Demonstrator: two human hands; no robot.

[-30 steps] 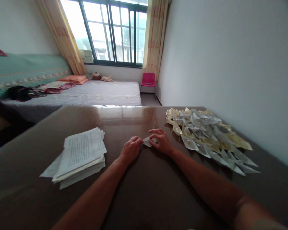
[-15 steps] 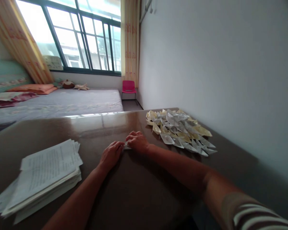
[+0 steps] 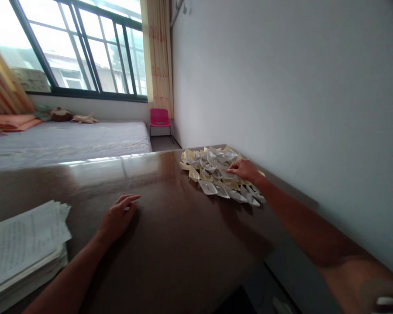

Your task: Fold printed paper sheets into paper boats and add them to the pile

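My right hand [image 3: 244, 169] reaches over a spread of folded paper boats [image 3: 208, 187], white and cream, packed close together. Its thumb and fingertips are pinched at a greyish paper boat [image 3: 218, 173] in the middle of the spread; the fingers partly cover it. My left hand [image 3: 119, 216] rests on the brown table [image 3: 170, 244], with its fingers loosely stretched, thumb apart, and nothing held. Left of that hand lies a stack of printed paper sheets [image 3: 26, 244], cut off by the picture's edge.
Along the right side of the table runs a pale wall [image 3: 281, 87]. Beyond the far edge stand a bed [image 3: 68, 139] with folded orange bedding [image 3: 13, 122] and a pink chair [image 3: 160, 117] beside the curtain [image 3: 159, 56].
My right hand has gone from the table's middle to the boats on the right, and the small paper between both hands has left that spot. My hands have separated. The view has turned right.
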